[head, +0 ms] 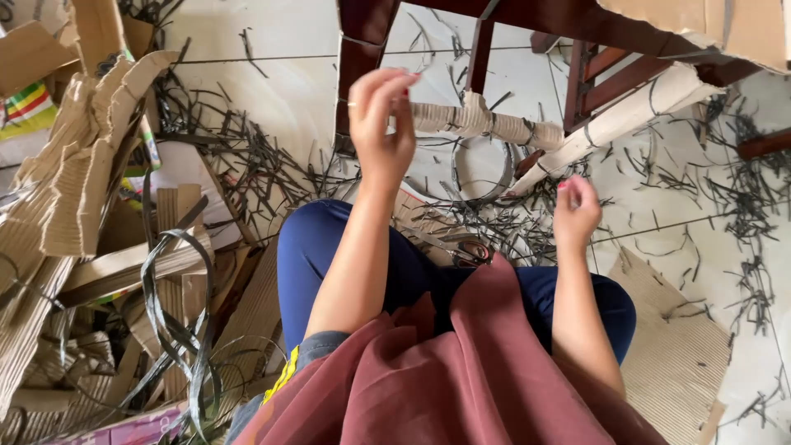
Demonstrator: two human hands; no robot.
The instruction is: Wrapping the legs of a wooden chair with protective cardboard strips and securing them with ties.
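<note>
Left hand (381, 124), fingers pinched together, was raised at the corrugated-cardboard-wrapped rung (482, 122) of the dark wooden chair (577, 21). Right hand (575, 210) was loosely curled; grip unclear, seemingly mid-unwrapping. Next move likely called for pulling wrapping free above the strap-littered white tiled floor (280, 91).

A cardboard-wrapped chair rung (486, 122) lay horizontal at upper centre of the frame. Its beige wrapping was wrinkled and bound.

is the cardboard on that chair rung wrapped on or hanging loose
Wrapped on: the corrugated cardboard curls snugly around the chair rung beside the left hand, with its tail bunched at the right end. What holds it there cannot be told.
</note>
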